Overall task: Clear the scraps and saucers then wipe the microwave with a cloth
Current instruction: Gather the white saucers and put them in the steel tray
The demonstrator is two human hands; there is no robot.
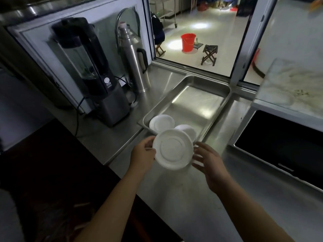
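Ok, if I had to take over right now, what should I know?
Left hand: pinches the rim of a white saucer, held above the counter.
Right hand: open, fingers spread just beside that saucer.
Two more saucers already lie in the near end of the metal tray.
Microwave sits at the right with its door shut.
Left to do: set this saucer in the tray, then wipe the microwave. No cloth is in view.
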